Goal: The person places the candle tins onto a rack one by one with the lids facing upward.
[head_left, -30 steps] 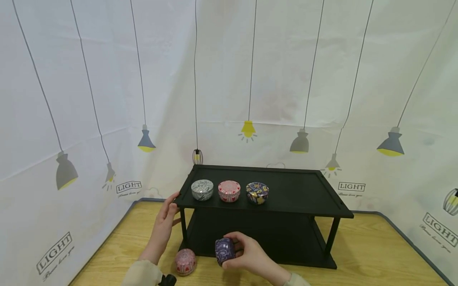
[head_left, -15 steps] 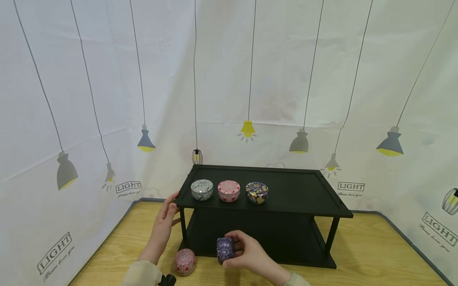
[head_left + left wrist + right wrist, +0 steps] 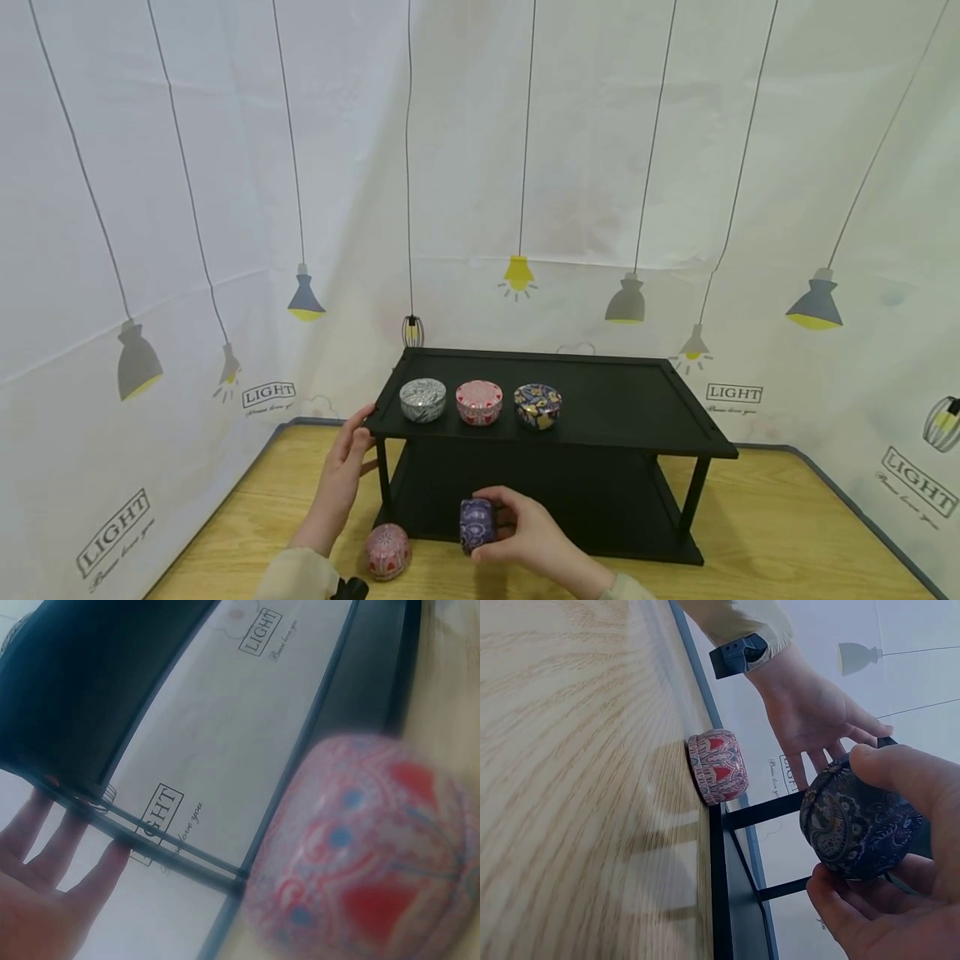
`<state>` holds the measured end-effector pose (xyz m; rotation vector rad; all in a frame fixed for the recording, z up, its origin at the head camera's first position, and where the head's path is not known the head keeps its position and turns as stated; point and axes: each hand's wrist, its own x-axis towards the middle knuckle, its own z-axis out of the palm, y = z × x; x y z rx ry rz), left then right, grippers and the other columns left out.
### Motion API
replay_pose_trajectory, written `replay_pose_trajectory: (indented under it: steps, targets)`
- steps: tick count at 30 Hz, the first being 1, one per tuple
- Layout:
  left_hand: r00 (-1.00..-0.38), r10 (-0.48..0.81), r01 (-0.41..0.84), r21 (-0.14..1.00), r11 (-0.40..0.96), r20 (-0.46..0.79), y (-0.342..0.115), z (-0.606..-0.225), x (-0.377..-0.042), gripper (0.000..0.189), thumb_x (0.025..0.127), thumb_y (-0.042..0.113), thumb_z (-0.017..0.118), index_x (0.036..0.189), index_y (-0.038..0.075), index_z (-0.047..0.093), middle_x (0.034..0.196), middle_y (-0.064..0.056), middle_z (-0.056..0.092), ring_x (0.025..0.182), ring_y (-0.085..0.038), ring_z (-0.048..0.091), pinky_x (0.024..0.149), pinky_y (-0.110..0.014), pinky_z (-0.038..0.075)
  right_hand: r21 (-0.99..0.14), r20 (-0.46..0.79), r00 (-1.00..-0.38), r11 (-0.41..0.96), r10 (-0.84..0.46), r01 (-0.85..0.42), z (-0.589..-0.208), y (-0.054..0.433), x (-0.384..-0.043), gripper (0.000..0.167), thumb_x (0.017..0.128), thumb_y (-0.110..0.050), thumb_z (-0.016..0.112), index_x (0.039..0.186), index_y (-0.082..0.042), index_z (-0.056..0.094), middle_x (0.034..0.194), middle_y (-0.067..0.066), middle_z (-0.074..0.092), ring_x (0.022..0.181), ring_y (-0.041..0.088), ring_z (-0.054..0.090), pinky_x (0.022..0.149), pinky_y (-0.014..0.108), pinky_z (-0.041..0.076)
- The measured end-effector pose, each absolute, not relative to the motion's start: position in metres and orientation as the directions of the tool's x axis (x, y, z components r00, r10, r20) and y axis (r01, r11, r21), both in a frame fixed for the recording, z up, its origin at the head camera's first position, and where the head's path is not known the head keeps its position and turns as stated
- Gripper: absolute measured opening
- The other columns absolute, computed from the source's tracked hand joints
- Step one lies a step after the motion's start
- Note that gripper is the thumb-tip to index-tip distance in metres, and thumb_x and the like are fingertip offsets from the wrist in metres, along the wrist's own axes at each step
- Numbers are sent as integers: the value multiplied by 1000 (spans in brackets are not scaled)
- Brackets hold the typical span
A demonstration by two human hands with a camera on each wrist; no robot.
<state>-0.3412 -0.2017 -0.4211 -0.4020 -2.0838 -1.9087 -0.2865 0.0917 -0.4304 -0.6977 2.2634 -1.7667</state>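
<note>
My right hand (image 3: 534, 535) grips a small round purple patterned tin (image 3: 477, 526) between thumb and fingers. It holds the tin tipped on its side, off the table, before the front of the black two-tier shelf (image 3: 637, 417). In the right wrist view the dark paisley tin (image 3: 859, 817) has the thumb on one side and fingertips on the other. My left hand (image 3: 343, 475) rests its fairly straight fingers at the shelf's left front corner. Below it, a pink tin with red hearts (image 3: 388, 552) stands on the table; it looms large and blurred in the left wrist view.
On the shelf's top tier stand a grey-white tin (image 3: 423, 401), a pink heart tin (image 3: 479, 403) and a navy-and-yellow tin (image 3: 537, 407) in a row. The wooden table (image 3: 780, 517) has a lamp-print cloth backdrop (image 3: 465, 167) around it.
The purple tin has turned slightly in my right hand and shifted a little to the right. My left hand keeps its place at the shelf corner.
</note>
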Motion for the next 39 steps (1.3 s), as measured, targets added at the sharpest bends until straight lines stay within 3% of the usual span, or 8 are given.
replay_pose_trajectory:
  steps: [20, 39]
  targets:
    - [-912, 8, 409, 908, 91, 410, -200, -422, -341, 45, 107, 33, 34, 149, 18, 34, 148, -19, 31, 127, -41, 39, 99, -65, 35, -922, 151, -877, 254, -455, -291, -427, 98, -289, 58, 74, -20, 85, 125, -9, 60, 105, 5, 62, 89, 24, 59, 70, 30, 53]
    - [-918, 13, 396, 915, 82, 396, -200, -421, -341, 44, 107, 33, 35, 149, 19, 34, 153, -17, 28, 130, -41, 37, 100, -65, 34, -940, 159, -873, 199, -462, -276, -426, 99, -288, 58, 74, -13, 83, 125, -5, 57, 111, 7, 61, 93, 22, 62, 74, 28, 54]
